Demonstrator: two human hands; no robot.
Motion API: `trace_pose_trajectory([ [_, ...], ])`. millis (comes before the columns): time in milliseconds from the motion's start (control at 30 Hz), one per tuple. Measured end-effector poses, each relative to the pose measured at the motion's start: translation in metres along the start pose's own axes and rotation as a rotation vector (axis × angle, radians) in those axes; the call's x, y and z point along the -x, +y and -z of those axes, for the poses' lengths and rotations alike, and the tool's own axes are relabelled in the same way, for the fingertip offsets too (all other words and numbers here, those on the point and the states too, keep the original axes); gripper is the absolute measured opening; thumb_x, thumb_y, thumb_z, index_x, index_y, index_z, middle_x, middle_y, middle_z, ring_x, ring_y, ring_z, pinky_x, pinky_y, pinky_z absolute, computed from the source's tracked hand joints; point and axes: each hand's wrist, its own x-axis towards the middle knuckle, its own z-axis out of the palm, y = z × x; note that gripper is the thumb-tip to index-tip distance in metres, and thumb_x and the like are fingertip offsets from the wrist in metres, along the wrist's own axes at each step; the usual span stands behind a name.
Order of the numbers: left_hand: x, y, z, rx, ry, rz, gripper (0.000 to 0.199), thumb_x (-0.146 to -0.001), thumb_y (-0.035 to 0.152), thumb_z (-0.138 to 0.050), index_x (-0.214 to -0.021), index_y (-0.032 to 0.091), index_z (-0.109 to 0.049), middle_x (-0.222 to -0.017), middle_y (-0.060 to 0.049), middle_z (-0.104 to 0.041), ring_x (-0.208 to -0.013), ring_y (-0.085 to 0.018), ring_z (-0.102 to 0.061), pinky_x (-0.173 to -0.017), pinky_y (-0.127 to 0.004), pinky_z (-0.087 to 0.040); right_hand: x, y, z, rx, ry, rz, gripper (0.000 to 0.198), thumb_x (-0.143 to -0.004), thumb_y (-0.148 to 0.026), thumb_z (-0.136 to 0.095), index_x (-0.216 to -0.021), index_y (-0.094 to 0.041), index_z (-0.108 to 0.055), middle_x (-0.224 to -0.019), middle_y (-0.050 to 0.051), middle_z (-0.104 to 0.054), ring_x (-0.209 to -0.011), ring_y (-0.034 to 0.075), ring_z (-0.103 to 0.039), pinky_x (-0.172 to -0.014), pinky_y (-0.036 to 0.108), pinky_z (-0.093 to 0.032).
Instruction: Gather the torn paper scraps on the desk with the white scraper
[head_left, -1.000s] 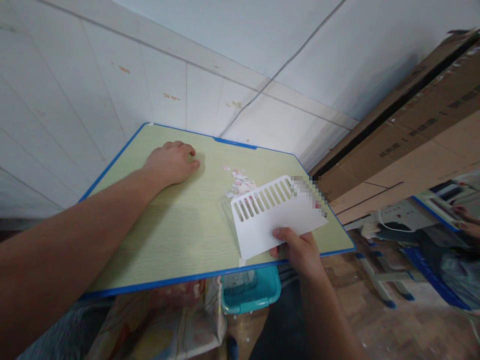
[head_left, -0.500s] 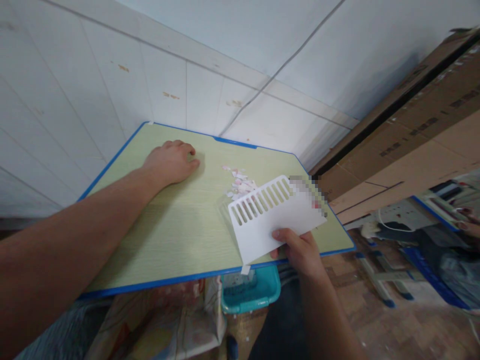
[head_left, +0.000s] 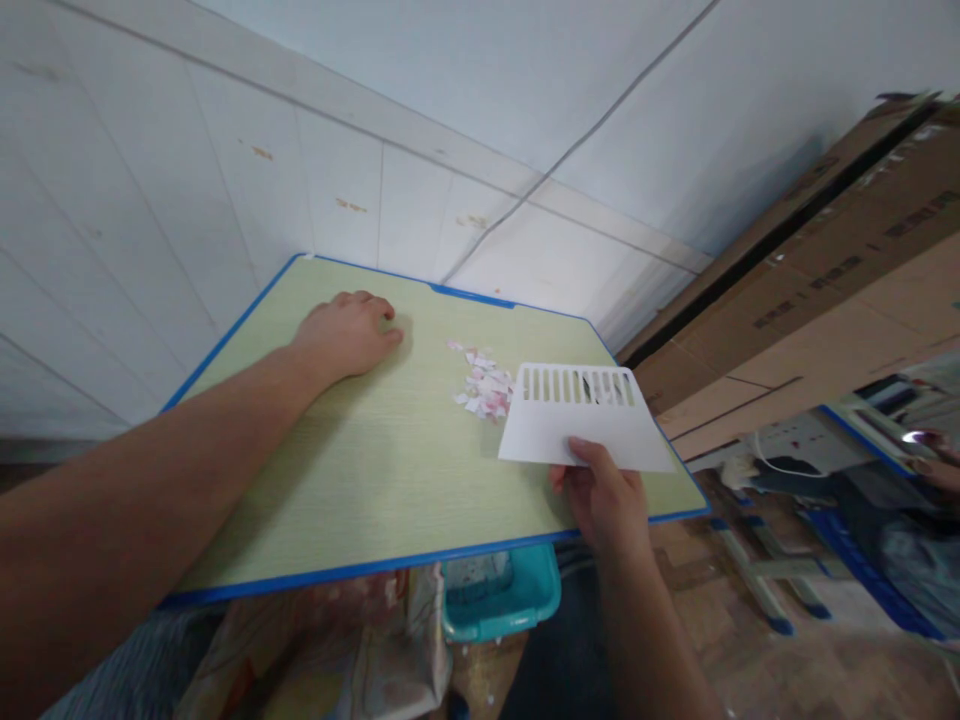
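Observation:
My right hand (head_left: 604, 495) pinches a white card with a row of slots (head_left: 581, 430) by its near edge, thumb on top. The card is held over the right side of the pale green desk top (head_left: 360, 480), its slotted edge pointing away from me. Just left of the card lies a small heap of white and pinkish paper scraps (head_left: 484, 388). My left hand (head_left: 349, 335) rests on the far left part of the desk, fingers loosely bent and thumb apart, with nothing visible in it. It is well to the left of the scraps.
Blue edging (head_left: 360, 572) runs round the desk, which stands against a white wall (head_left: 337, 210). A teal basin (head_left: 501, 625) is below the near edge. Large cardboard boxes (head_left: 810, 300) lean at the right. Farther right, another person's hand (head_left: 941, 470) shows beside another desk.
My right hand has turned the card, so its slotted edge now faces straight away and more of the scraps show. The card has shifted right. My left hand stays put.

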Motion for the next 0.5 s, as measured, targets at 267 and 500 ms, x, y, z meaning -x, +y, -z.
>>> trace_pose_trajectory([
  [267,0.003,0.000,0.002,-0.009,-0.006,-0.013,0.064,-0.111,0.051,-0.047,-0.157,0.019,-0.077,-0.172,-0.018,-0.072,-0.162,-0.039,-0.064,-0.132,-0.048,-0.051,-0.005,-0.013,-0.020,0.281,-0.002,0.131,0.026,-0.100,-0.044,-0.083,-0.085,-0.024,-0.077,-0.069,0.003,-0.079,-0.058,0.022,-0.070,-0.059,0.036,-0.060],
  [500,0.000,-0.004,-0.001,-0.004,0.004,-0.019,0.062,-0.111,0.054,-0.049,-0.156,0.023,-0.078,-0.170,-0.017,-0.074,-0.159,-0.038,-0.066,-0.129,-0.048,-0.053,-0.002,-0.025,-0.012,0.351,0.045,0.152,0.030,-0.100,-0.038,-0.077,-0.072,-0.028,-0.069,-0.061,0.002,-0.073,-0.057,0.023,-0.067,-0.060,0.038,-0.058],
])
